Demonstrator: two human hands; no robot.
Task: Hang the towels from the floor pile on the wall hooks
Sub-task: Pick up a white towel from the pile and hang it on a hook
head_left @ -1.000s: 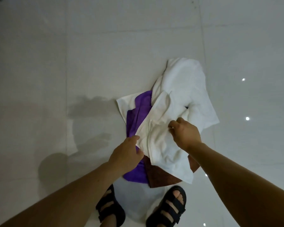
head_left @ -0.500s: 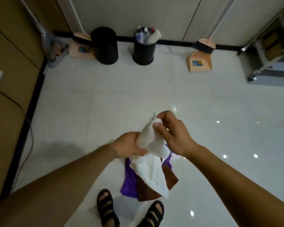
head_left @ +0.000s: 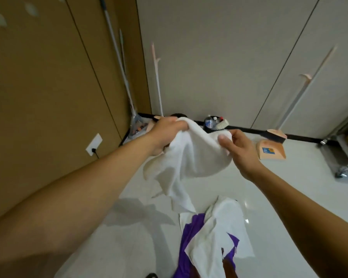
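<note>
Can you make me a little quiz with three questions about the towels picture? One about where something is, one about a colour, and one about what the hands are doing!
1. Where is the dustpan?
A. On the floor by the far wall
B. Hanging on a hook
C. On top of the pile

2. What colour is the towel that is being held up?
A. Purple
B. White
C. Brown

3. What are the hands doing?
A. Both are empty
B. Only one holds the towel
C. Both hold the towel

Answers:
1. A: it stands on the tiles near the black skirting.
2. B: the lifted cloth is white; a purple towel lies in the floor pile.
3. C: the left hand and right hand each grip its top edge.
</note>
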